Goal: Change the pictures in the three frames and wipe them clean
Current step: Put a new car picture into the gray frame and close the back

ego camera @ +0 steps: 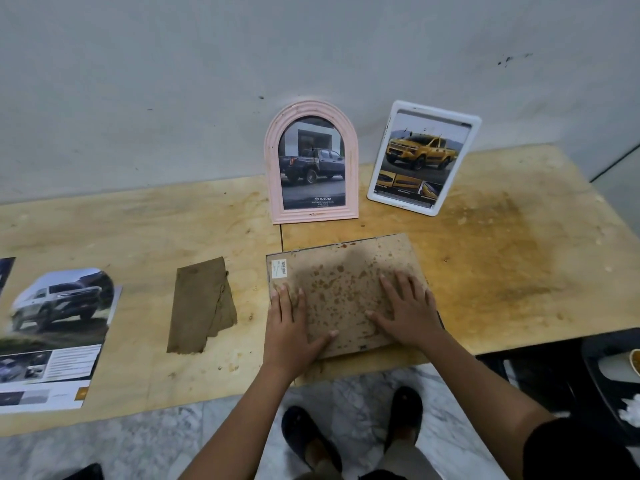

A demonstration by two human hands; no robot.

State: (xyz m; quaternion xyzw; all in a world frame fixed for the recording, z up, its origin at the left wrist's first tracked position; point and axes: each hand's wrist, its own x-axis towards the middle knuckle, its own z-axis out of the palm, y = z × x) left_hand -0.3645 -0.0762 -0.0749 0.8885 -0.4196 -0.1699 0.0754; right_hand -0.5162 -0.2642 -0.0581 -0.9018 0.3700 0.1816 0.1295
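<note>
Grey wall (pixel 173 81), scuffed and speckled, across the whole upper half of the frame. Below it a plywood worktop (pixel 502 271), heavily stained orange-brown toward the right. Along the bottom edge, marble floor (pixel 138 441).

At far left, lying flat on the worktop, a brochure page (pixel 52 341) showing a white pickup, with part of the sheet cut away at its upper right. At lower centre, a face-down frame (pixel 343 289), rectangular, its brown backing board blotched with rusty spots, near the front edge of the worktop.

Behind it, leaning upright against the wall, a pink arched frame (pixel 311 161) holding a picture of a dark pickup. Just right of that, a white frame (pixel 423 157), tilted, holding a picture of a yellow pickup.

Between the brochure page and the face-down frame, a brown cloth (pixel 201 306), folded and grimy, touching neither.

Left hand (pixel 289 327) flat on the backing's lower left corner, fingers straight, thumb spread, gripping nothing. Right hand (pixel 407 313) flat on the backing's right side, fingers splayed, likewise gripping nothing.

Dark slippers (pixel 308 438) on the floor at bottom centre. White barcode sticker (pixel 279 268) at the backing's upper left corner.
</note>
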